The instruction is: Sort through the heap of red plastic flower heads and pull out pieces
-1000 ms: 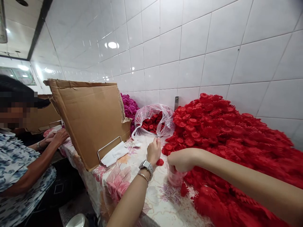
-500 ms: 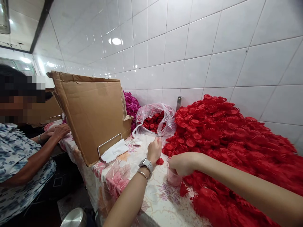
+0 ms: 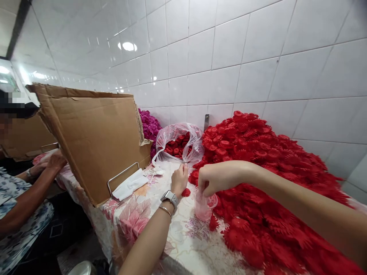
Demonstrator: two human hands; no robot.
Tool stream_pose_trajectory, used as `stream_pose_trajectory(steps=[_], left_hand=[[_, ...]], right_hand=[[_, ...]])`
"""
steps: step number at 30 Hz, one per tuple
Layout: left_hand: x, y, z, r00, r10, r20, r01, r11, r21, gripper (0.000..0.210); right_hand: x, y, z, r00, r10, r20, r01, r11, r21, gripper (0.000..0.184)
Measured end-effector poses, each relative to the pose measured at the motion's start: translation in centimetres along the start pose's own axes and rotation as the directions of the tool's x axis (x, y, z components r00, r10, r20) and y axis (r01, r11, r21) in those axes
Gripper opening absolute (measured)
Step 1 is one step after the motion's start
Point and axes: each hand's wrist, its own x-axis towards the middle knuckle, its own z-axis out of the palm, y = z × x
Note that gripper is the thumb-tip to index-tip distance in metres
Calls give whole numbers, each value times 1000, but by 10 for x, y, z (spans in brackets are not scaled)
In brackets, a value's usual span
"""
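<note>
My left hand [image 3: 179, 179], wearing a watch and a bracelet, is closed just in front of the clear plastic bag [image 3: 197, 143] of dark red flower pieces. What it holds, if anything, is hidden. A small red flower piece [image 3: 186, 192] lies on the cloth beside it. My right hand [image 3: 210, 178] bends downward with its fingers pressed together at the mouth of a clear pinkish plastic cup [image 3: 202, 211]. I cannot make out what those fingertips hold. Close by on the right spreads a big heap of red fabric flowers [image 3: 258, 152].
A tall cardboard sheet [image 3: 91, 133] stands on the left. At its foot are a metal wire stand [image 3: 123, 175] and a white folded paper [image 3: 130, 185]. Purple flowers [image 3: 149, 124] are piled behind. Another person's arm [image 3: 37, 187] is at far left. A floral cloth [image 3: 183, 244] covers the table.
My right hand has risen a little from the cup, so more of its rim shows. The left hand stays closed near the bag. The view has turned slightly right.
</note>
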Motion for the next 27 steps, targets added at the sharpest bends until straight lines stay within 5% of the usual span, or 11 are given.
stream_pose_trajectory(steps=[8,13,22,27], left_hand=[[2,-2,1,1000,10,9,-10,1000,13,39],[3,-4,3,1000,9,8,-9,1000,17,39],[4,-4,5,1000,21,3,-21,1000,-8,42],[5,-6,6,1000,24,4,-24,1000,-17,42]], right_hand=[[10,-2,26,965,65,-253,-58,998,33,16],[16,2,29,976,32,-218,-25,999,32,35],[31,12,36,999,7,36,-3,994,-108,24],[46,10,45,995,64,73,-50,984,-170,27]])
